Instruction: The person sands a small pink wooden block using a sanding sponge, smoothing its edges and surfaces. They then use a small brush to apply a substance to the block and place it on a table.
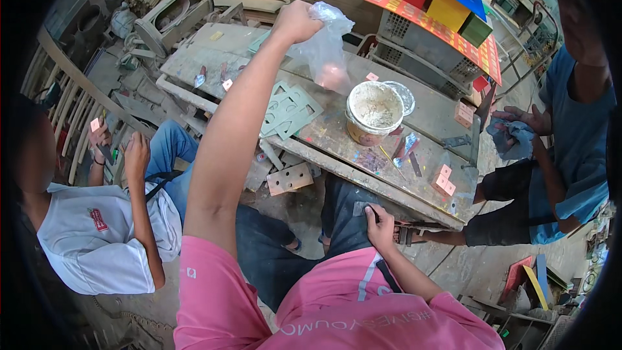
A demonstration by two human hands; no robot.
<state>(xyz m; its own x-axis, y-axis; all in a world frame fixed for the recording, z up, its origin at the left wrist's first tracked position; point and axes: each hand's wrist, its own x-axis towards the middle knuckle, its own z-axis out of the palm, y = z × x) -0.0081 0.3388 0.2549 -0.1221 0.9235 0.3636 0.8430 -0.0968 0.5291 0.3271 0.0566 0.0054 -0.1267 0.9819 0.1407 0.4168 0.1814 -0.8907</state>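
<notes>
In the head view, the left hand [299, 23] is holding a clear plastic bag [329, 42] above the workbench [337, 149], fingers clamped on its top and a pinkish lump [334, 78] sagging inside, near the white tub [363, 133]. The right hand [383, 225], by the thigh, is pinching a small grey flat piece [359, 208]. Keeping the grip high and the bag clear of the tub's rim is probably sparing the thin film.
</notes>
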